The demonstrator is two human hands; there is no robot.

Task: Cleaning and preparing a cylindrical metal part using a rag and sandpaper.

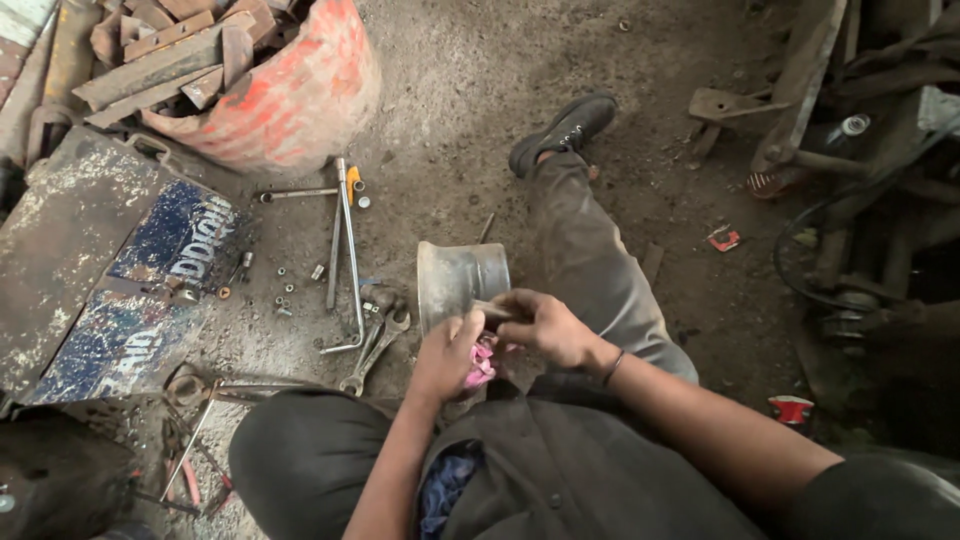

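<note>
Right, close in first: the person sits on the dirt floor (620, 90), and both hands meet just in front of the lap. The left hand (447, 352) is curled, its fingers closed on a pink rag (480, 366) bunched under the palm. The right hand (545, 326) comes in from the other side, fingers pinched narrow around a small metal part (492, 311), a short stubby piece whose long axis runs roughly left to right, pointing from the right fingertips toward the left thumb. So the part sits between the two hands, touching both, with the rag just below it.

Just beyond the knuckles stands a grey metal drum (460, 278), lying on its side, open rim toward the left, right against the hands. The right leg stretches away past it, black shoe (565, 130) at the far end.

Left of the drum, near the left hand, spanners (378, 345) lie on the ground, then a long bent rod (350, 250) running away from the person, with small nuts scattered beside it. Farther out, a dented blue panel (110, 270) and an orange tub (290, 100) of scrap metal.
</note>
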